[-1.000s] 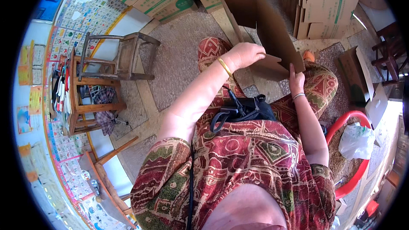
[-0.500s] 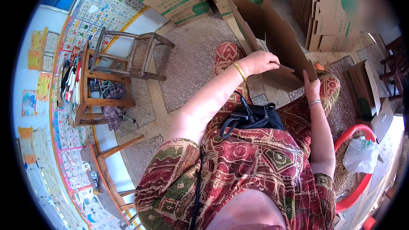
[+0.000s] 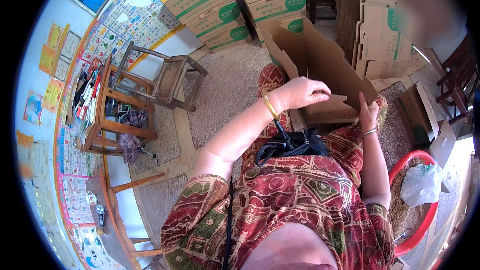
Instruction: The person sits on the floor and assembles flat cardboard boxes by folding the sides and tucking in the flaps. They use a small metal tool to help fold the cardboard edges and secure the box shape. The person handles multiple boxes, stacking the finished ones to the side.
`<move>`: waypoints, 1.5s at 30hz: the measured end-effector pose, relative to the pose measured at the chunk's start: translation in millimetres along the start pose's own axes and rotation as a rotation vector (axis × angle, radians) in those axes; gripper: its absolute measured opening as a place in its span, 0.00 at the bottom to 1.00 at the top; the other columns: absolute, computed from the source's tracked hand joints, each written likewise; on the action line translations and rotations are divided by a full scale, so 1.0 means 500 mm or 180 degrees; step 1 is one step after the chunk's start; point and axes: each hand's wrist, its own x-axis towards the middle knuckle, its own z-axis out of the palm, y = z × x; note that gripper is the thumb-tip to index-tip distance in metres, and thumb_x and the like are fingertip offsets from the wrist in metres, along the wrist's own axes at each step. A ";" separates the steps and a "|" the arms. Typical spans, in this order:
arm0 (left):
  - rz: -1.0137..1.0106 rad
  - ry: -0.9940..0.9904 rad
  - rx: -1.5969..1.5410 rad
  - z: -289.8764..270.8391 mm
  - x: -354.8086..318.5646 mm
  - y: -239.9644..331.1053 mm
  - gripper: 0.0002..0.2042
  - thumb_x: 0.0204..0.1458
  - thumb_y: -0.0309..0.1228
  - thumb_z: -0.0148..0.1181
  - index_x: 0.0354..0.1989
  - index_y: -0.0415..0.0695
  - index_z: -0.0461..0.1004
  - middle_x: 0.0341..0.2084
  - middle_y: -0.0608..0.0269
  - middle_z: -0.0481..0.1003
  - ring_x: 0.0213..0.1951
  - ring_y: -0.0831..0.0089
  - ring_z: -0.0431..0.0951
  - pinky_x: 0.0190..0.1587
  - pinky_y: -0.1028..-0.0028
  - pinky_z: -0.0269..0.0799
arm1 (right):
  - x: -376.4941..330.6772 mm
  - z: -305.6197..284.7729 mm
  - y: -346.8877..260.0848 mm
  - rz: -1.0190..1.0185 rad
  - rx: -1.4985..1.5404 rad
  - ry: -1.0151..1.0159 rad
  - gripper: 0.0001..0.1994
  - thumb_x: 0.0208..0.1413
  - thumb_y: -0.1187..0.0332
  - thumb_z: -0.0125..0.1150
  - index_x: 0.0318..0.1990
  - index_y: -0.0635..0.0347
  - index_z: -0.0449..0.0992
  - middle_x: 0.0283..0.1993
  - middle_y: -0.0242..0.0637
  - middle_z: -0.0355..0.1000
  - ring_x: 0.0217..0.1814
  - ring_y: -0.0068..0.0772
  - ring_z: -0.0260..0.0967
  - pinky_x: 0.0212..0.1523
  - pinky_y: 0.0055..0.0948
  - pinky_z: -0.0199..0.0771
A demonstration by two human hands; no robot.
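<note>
Brown cardboard, an unfolded box [image 3: 320, 65], rests on a seated person's lap, its flaps standing open. Their left hand [image 3: 299, 93] curls over a lower flap while the right hand [image 3: 368, 112] grips the flap's far edge. Stacked cartons [image 3: 235, 5] line the wall beyond.

Carton [image 3: 320, 65] on lap, stool [image 3: 170, 77] left

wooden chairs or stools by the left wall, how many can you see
2. One wooden stool stands on the floor near the stacked boxes; one chair sits closer to the poster wall, with things piled on it. Others may be hidden.
</note>
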 end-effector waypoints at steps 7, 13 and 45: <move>0.0062 -0.0141 -0.0393 -0.003 -0.016 0.078 0.16 0.55 0.41 0.56 0.46 0.43 0.74 0.38 0.52 0.77 0.40 0.57 0.78 0.44 0.69 0.72 | -0.042 -0.028 0.001 0.0183 0.0944 0.0747 0.14 0.57 0.66 0.61 0.46 0.66 0.75 0.44 0.29 0.73 0.46 0.21 0.66 0.50 0.22 0.65; 0.0241 -0.0332 -0.1137 0.000 -0.016 0.112 0.16 0.54 0.37 0.60 0.48 0.42 0.74 0.37 0.57 0.78 0.40 0.67 0.78 0.44 0.72 0.71 | -0.030 -0.069 0.010 0.0229 0.1825 0.1013 0.11 0.56 0.68 0.62 0.44 0.63 0.77 0.45 0.29 0.73 0.47 0.21 0.66 0.51 0.25 0.66; 0.0575 0.0761 0.2978 -0.293 -0.010 0.071 0.16 0.48 0.50 0.59 0.32 0.51 0.76 0.34 0.68 0.77 0.45 0.69 0.74 0.58 0.58 0.54 | 0.010 -0.110 -0.053 -0.0339 0.1921 0.0993 0.10 0.58 0.73 0.58 0.46 0.65 0.75 0.46 0.30 0.73 0.47 0.20 0.67 0.50 0.22 0.66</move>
